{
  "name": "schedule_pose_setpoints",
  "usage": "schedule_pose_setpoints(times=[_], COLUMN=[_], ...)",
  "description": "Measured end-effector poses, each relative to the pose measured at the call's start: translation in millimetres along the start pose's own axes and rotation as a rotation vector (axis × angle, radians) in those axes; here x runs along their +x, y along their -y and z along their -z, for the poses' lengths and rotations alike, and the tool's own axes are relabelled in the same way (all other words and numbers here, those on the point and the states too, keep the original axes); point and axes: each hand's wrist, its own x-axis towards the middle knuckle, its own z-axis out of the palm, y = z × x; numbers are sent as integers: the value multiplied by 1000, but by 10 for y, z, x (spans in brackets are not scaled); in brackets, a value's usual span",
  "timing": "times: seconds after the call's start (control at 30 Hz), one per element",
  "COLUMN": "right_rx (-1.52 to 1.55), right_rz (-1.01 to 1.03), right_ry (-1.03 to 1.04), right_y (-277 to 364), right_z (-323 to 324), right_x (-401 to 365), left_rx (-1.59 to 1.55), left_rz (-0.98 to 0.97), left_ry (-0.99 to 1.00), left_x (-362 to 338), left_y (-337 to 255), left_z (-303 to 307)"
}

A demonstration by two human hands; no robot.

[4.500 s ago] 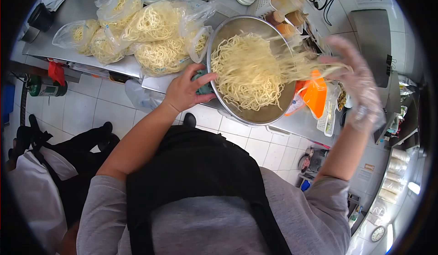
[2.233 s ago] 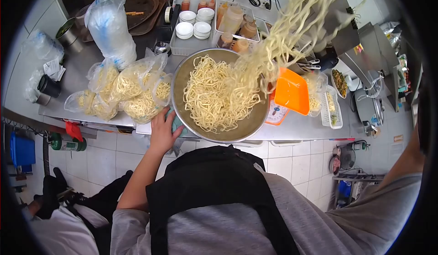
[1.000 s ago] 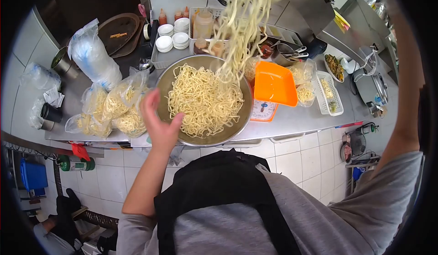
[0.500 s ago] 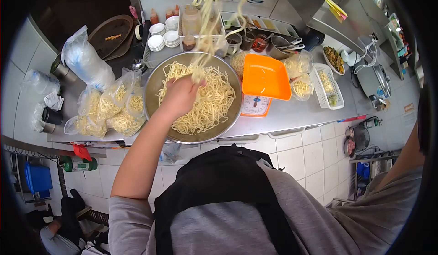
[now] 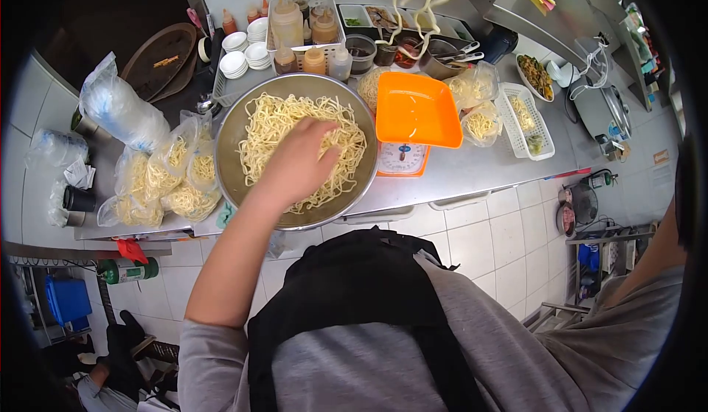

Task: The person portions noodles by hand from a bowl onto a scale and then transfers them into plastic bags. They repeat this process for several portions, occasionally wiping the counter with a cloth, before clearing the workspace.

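A large metal bowl (image 5: 223, 163) full of pale noodles (image 5: 284, 113) stands on the counter in front of me. My left hand (image 5: 302, 163) is over the noodles, palm down, with thumb and fingers apart and the fingertips at the noodles. Several noodle strands (image 5: 422, 21) hang in from the top edge of the view; what holds them is out of sight. Only my raised right arm shows at the right edge, and its hand is hidden beyond the frame. Beside the bowl sits a kitchen scale (image 5: 403, 160) with an orange tray (image 5: 418, 110) on top.
Bagged noodles (image 5: 190, 202) lie left of the bowl, near a stack of wrapped plastic (image 5: 122, 110). Behind it are white dishes (image 5: 234, 64) and a basket of sauce bottles (image 5: 287, 25). A white basket (image 5: 525, 121) stands right. Another person sits low at left.
The long strands that hung down to the bowl have lifted and swung right, away from it. My left hand has let go of them and its fingers have spread over the noodles.
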Motion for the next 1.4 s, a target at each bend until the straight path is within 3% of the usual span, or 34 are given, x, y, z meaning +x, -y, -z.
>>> schedule_pose_setpoints(times=[0.1,0.13,0.2,0.33,0.4,0.47,0.5,0.57,0.6,0.63,0.7,0.8,0.93,1.0,1.07,1.13,1.2,1.3,1.37,1.4], right_rx=[-29,-33,-66,-134,-202,-357,-104,-214,-207,-38,-157,-213,-174,-256,-180,187,203,-103,301,359], right_rz=[13,16,28,39,170,490,176,-38,-50,-227,-76,56,-2,58,95,318,120,125,133,65], right_ry=[13,23,52,208,335,401,501,809,814,904,1010,1015,933,851,730,409,425,648,704,733], right_y=[-95,-147,-204,-630,-1082,-1640,-1398,-1227,-1279,-1312,-1351,-1221,-1236,-664,-359,-419,60,288,190,200], right_z=[-48,-56,-109,-533,-1088,-1883,-2079,-2290,-2363,-2456,-2423,-2166,-2071,-1863,-1961,-2726,-3405,-3851,-3972,-3843], right_x=[-46,-36,-99,-353,-612,-1000,-1199,-1451,-1533,-1611,-1658,-1460,-1248,-1175,-1093,-1381,-1863,-2285,-2210,-2033], left_rx=[-401,-403,-709,-629,-649,-711,-702,-685,-673,-672,-727,-564,-459,-401,-289,-226,-167,-223,-159,-156], left_rz=[210,207,253,237,221,212,242,214,185,188,302,295,248,228,266,249,242,266,248,257], left_ry=[32,34,164,50,97,143,155,172,183,195,173,127,-82,-187,-310,-365,-432,-481,-470,-480], left_x=[567,653,789,842,867,841,860,910,905,892,857,647,201,-65,-321,-590,-801,-1031,-1106,-1123], left_y=[-113,-148,-197,-264,-271,-349,-336,-311,-316,-320,-319,-385,-49,182,380,640,839,1002,967,953], left_z=[-518,-634,-812,-978,-998,-963,-1004,-1066,-1082,-1097,-1066,-737,-334,-116,67,181,184,199,198,219])
